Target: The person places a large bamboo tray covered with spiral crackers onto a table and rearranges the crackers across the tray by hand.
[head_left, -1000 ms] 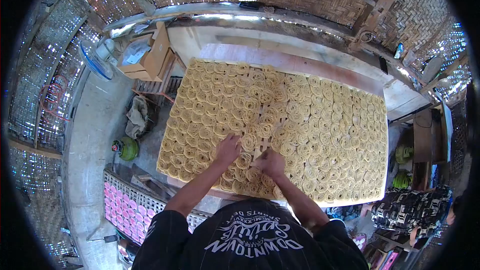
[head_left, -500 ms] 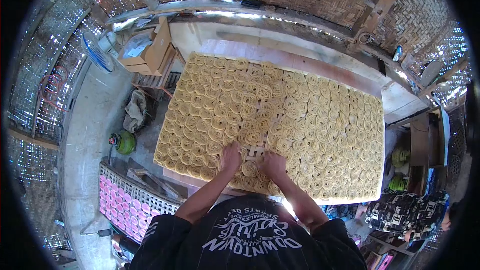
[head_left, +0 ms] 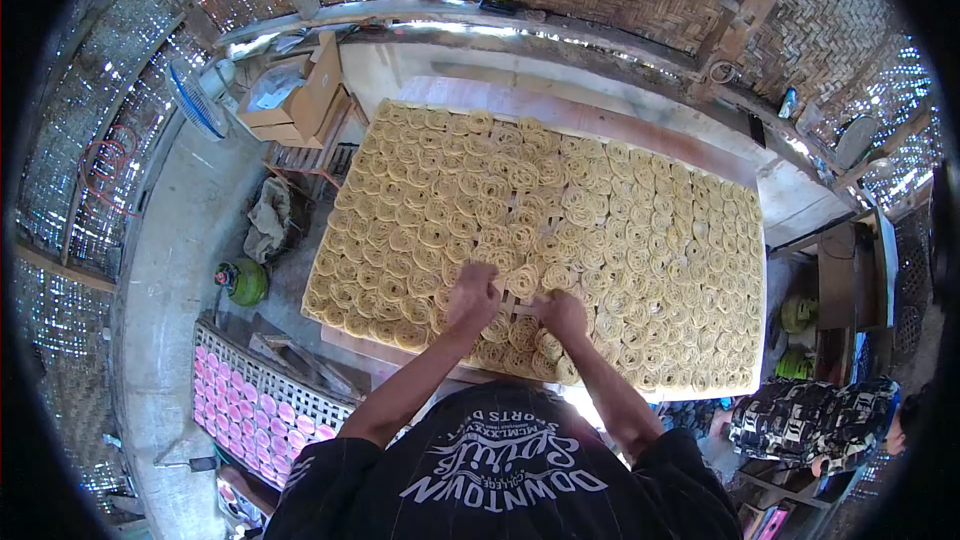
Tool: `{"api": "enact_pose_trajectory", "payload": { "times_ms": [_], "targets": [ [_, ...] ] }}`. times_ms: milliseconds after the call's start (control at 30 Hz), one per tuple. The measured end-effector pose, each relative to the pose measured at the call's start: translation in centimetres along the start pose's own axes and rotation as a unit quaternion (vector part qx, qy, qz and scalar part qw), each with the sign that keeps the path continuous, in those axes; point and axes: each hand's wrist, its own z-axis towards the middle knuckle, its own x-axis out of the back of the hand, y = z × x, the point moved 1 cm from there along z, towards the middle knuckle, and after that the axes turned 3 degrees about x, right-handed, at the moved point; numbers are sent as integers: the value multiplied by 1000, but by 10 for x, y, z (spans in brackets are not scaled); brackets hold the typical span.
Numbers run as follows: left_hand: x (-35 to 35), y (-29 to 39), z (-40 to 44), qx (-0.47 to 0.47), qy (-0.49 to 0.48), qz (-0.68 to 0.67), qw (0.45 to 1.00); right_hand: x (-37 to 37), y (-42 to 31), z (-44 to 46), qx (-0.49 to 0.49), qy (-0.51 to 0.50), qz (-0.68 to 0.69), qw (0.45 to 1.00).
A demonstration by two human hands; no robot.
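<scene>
Rows of round, pale yellow noodle nests cover a large surface in front of me. A bit of woven lattice shows through a gap between my hands. My left hand is closed over the nests at the left of this gap, its fingers curled. On the gap's right side, my right hand also has bent fingers, their tips pointing inward. A loose nest lies just beyond the gap, between the two hands. Whatever the fingertips grip is hidden from above.
Another lattice tray with pink rounds stands low on the left. Behind it are a green gas cylinder, a cardboard box and a fan. A person in a patterned shirt is at the lower right.
Both hands have moved a little to the right, and the left one also farther from my body. The lattice gap between them looks smaller, with nests shifted around it.
</scene>
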Motion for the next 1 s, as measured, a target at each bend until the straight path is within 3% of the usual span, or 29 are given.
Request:
{"api": "enact_pose_trajectory", "payload": {
  "times_ms": [67, 100, 200, 300, 367, 500, 600, 700, 800, 900, 1000],
  "targets": [
    [-20, -26, -21, -190, -18, 80, 978, -2, -16, -31, 46, -58, -56, 996],
    [-25, -41, -35, -253, -55, 183, 948, -6, -23, -41, 69, -57, -84, 992],
    [-19, -61, -60, -215, -163, 126, 955, -13, -30, -47, 106, -67, -130, 984],
    [-8, -48, -76, -83, -83, 173, 978, -19, -29, -43, 72, -104, -120, 985],
    [-14, -48, -80, -66, -90, 219, 969, -24, -32, -41, 57, -114, -141, 982],
    [-26, -50, -79, -5, -92, 233, 968, -29, -38, -46, 125, -96, -167, 973],
    [-36, -60, -75, 33, -86, 170, 981, -24, -34, -48, 121, -110, -151, 975],
    [-49, -76, -70, 131, -146, 39, 980, -24, -36, -42, 109, -123, -141, 976],
    [-17, -23, -58, 114, -118, -48, 985, -21, -42, -46, 114, -122, -128, 978],
    [-8, -14, -54, 50, -26, 23, 998, -36, -32, -48, 69, -94, -89, 989],
    [-21, -50, -67, -76, -32, 78, 993, -18, -19, -46, -20, -47, 25, 998]
  ]
}}
